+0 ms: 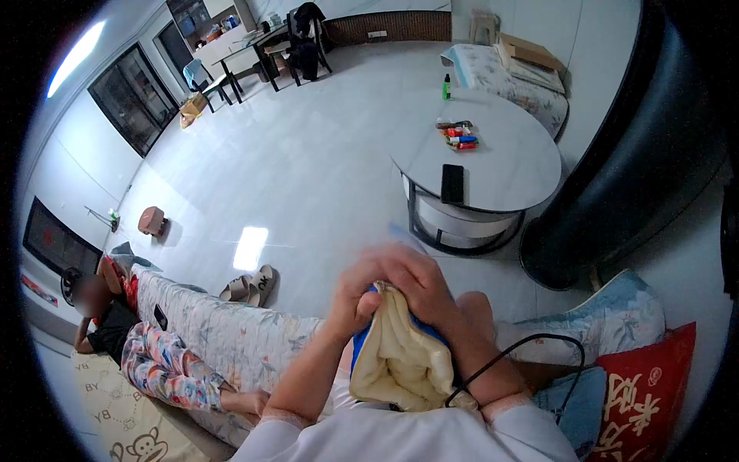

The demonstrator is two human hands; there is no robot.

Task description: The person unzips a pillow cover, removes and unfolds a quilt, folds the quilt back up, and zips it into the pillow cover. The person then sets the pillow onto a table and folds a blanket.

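Note:
A blue fabric piece with a thick cream plush lining (404,346) lies in front of my body, its lined side facing up; I cannot tell its exact kind. My left hand (358,296) is closed on its upper edge, the thumb pressed near the rim. Across the top of it, my right hand (419,285) is curled over the same fabric, with fingers partly blurred and overlapping the left. A blurred bluish tip (406,237) shows just beyond the fingers. Beside my right forearm loops a black cable (539,336).
An oval white table (508,165) carries a black phone (453,184), small colourful packets (460,137) and a green bottle (446,87). Another person (146,346) reclines at left on the sofa (223,323). A red cushion (654,385) is at right; slippers (252,285) lie on the floor.

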